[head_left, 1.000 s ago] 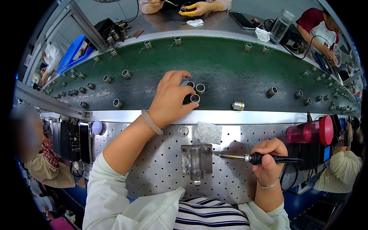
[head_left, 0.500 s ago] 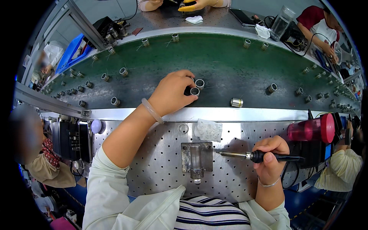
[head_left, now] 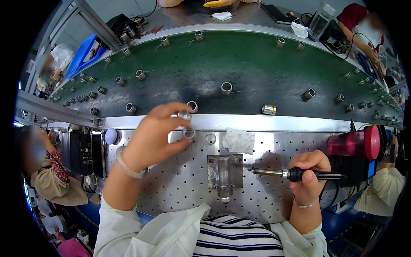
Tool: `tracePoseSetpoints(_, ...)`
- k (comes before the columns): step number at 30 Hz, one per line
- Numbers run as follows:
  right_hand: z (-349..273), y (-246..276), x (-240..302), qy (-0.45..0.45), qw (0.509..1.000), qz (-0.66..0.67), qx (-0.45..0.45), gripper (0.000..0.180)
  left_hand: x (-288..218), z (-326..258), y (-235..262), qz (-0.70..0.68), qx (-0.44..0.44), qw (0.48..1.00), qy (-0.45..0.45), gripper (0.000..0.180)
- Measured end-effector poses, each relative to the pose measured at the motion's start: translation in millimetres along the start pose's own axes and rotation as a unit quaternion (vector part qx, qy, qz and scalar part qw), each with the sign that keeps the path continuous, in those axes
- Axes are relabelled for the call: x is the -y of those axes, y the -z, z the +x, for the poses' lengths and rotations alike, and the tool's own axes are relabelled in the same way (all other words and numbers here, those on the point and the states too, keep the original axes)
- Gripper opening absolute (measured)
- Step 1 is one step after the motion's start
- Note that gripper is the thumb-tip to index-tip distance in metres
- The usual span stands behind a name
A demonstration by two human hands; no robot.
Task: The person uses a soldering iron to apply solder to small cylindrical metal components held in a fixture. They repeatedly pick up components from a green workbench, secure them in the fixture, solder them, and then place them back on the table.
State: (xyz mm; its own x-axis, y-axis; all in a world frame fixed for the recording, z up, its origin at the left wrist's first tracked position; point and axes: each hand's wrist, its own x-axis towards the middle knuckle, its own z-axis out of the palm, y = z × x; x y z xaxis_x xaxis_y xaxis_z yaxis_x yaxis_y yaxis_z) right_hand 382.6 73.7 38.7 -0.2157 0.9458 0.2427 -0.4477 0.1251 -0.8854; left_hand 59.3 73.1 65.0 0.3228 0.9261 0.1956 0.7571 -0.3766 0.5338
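Observation:
My left hand [head_left: 147,139] is over the bench's far edge, its fingers curved round a small metal sleeve [head_left: 188,133] with an open round end; a second shiny bit shows between the fingers, blurred. Just beyond the fingertips, another metal sleeve [head_left: 192,107] stands on the green belt. My right hand [head_left: 309,173] grips a soldering iron [head_left: 295,174] by its black handle, with the tip pointing left. That tip is beside a metal fixture block [head_left: 212,182], which bears a clear tube-like piece [head_left: 224,173] lying lengthwise.
A white cloth [head_left: 238,140] and a clear ring [head_left: 209,138] lie on the perforated metal bench [head_left: 180,192]. Several sleeves stand along the belt [head_left: 252,60], one [head_left: 269,109] lying near its edge. A red jar [head_left: 353,143] is at right. Other people sit around.
My left hand has drawn back from the belt, down and left, with a metal sleeve in its fingers. The right hand still holds the soldering iron in nearly the same place.

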Motion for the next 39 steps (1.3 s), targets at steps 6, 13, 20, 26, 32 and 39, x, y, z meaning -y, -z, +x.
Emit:
tracePoseSetpoints(6,-1.7,-0.1,-1.1,0.001,1.0,-0.028,-0.005,0.025,-1.8,-15.2,-19.7,-0.016,0.047,0.999,0.013,0.033)
tracePoseSetpoints(13,-0.1,-2.1,-0.5,-0.007,0.999,-0.04,0.001,0.025,-1.5,49.2,1.1,-0.025,-0.027,0.999,0.033,0.041)
tracePoseSetpoints(20,0.5,2.3,2.8,-0.016,0.999,-0.038,-0.012,0.026,28.6,106.0,-61.9,-0.016,-0.013,1.0,-0.016,0.028)
tracePoseSetpoints(26,-0.6,-1.6,1.6,-0.004,0.999,-0.043,-0.01,0.028,-9.7,49.4,-8.4,-0.461,0.166,0.846,0.212,0.027)
tracePoseSetpoints(32,-1.5,-6.0,-2.2,-0.014,0.998,-0.059,0.001,0.028,-8.1,34.0,-25.5,-0.531,0.231,0.792,0.191,0.031)
tracePoseSetpoints(39,-1.0,-5.8,-5.1,-0.024,1.0,-0.004,0.008,0.018,-10.7,34.0,-38.9,-0.549,0.361,0.736,0.163,0.045)
